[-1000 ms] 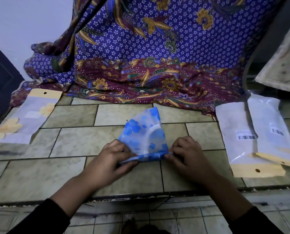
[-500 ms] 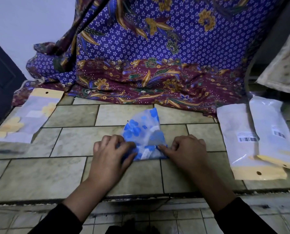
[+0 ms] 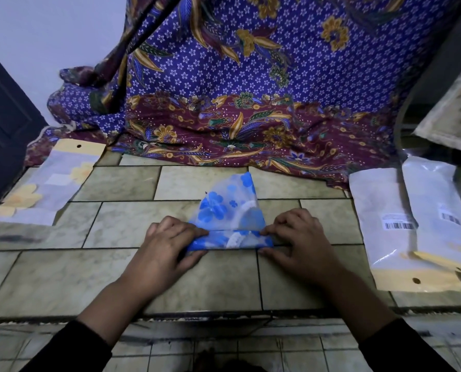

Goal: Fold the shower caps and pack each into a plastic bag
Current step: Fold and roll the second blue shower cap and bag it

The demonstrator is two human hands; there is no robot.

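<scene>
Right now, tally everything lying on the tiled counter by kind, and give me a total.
blue-flowered shower cap: 1
plastic bags with yellow headers: 3 (left bag, two overlapping right bags)
patterned cloth: 1
Total: 5

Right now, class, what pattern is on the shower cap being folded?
The shower cap shows blue flowers on translucent white; the head view shows it best.

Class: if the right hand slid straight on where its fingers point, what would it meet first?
The shower cap that the right hand pinches; past its folded band, probably the left hand.
</scene>
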